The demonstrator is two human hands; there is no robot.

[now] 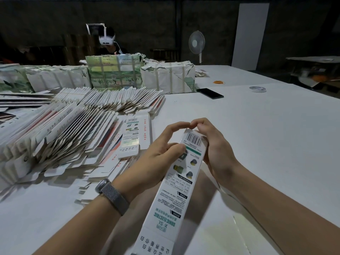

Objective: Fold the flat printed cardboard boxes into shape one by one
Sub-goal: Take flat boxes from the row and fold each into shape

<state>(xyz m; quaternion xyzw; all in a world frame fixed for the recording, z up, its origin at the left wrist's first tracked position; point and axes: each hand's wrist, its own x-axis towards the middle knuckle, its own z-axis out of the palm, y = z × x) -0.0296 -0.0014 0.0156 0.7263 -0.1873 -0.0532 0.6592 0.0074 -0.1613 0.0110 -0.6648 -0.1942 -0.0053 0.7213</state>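
Note:
I hold one long white printed cardboard box point(176, 192) slanted above the table, its barcode end pointing away from me. My left hand point(160, 153) grips its left side, thumb on the printed face and fingers curved over the far end. My right hand point(215, 150) grips the right side, fingertips meeting the left hand's over the box's far end. Heaps of flat printed boxes point(60, 137) lie fanned out on the left of the white table point(257, 135). One flat box point(133, 137) lies face up just beyond my left hand.
Taped bundles of box stock point(114, 70) stand at the back, and a person with a headset point(107, 40) sits behind them. A black phone point(210, 93), a tape roll point(257, 89) and rubber bands point(219, 82) lie to the right. A fan point(196, 43) stands beyond.

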